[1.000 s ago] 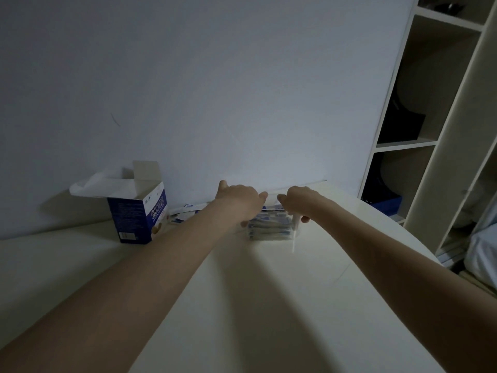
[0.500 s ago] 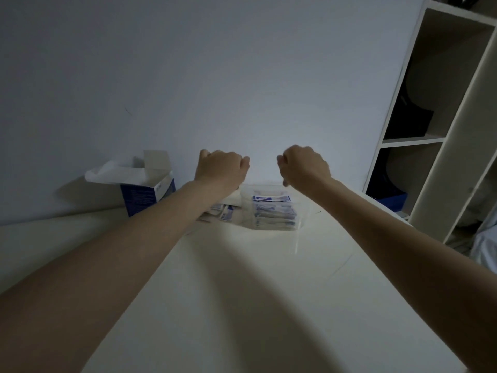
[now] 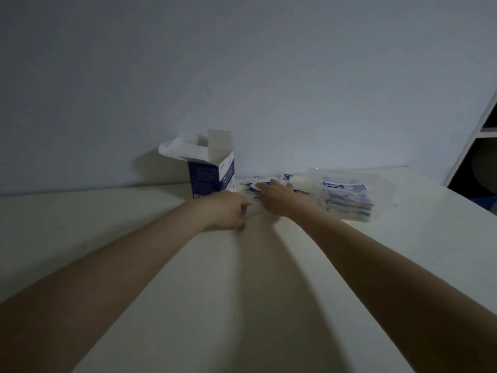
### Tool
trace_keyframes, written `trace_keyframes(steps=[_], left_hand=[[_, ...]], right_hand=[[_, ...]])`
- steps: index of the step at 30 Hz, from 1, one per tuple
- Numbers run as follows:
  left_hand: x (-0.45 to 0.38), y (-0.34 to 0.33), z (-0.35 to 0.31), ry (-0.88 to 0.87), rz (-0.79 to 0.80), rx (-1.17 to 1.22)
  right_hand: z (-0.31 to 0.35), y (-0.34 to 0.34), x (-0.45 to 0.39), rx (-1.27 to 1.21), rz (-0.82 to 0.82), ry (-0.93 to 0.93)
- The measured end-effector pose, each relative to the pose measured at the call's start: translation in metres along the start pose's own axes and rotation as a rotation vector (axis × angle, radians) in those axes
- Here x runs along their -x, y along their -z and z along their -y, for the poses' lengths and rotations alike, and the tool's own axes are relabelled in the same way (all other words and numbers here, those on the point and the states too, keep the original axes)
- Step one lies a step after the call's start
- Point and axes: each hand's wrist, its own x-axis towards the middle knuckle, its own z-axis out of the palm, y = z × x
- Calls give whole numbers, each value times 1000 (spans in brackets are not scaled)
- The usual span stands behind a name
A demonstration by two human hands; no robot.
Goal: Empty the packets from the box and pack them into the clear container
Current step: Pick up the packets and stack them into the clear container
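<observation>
A blue and white box (image 3: 212, 175) stands open against the wall, its flaps up. Loose blue and white packets (image 3: 255, 182) lie in a heap on the white table (image 3: 269, 292) just to the box's right. The clear container (image 3: 382, 193) sits further right with a stack of packets (image 3: 347, 199) inside. My right hand (image 3: 279, 201) reaches onto the loose heap with its fingers stretched over the packets. My left hand (image 3: 224, 211) is low on the table in front of the box, fingers curled down. Motion blur hides whether it holds a packet.
A pale wall runs behind the table's far edge. An open shelf unit (image 3: 484, 146) stands at the right, with something blue (image 3: 488, 201) low beside the table's corner. The room is dim.
Both hands left the container, rose as fists, then dropped to the left onto the loose packets by the box. The view swung left, so the container is now on the right.
</observation>
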Motion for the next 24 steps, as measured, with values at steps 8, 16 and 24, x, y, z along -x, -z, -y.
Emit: trace_keyframes(steps=[8,16,24], left_hand=[[-2,-4,15,-101,-72,83],[12,-3,23,-185,28,251],[34,-3,10,-243,-106,-84]], right_hand=[[-6,-8,37,-26,0,142],[-6,16,98,-277,-13,202],[18,28,79,-221,-119,-64]])
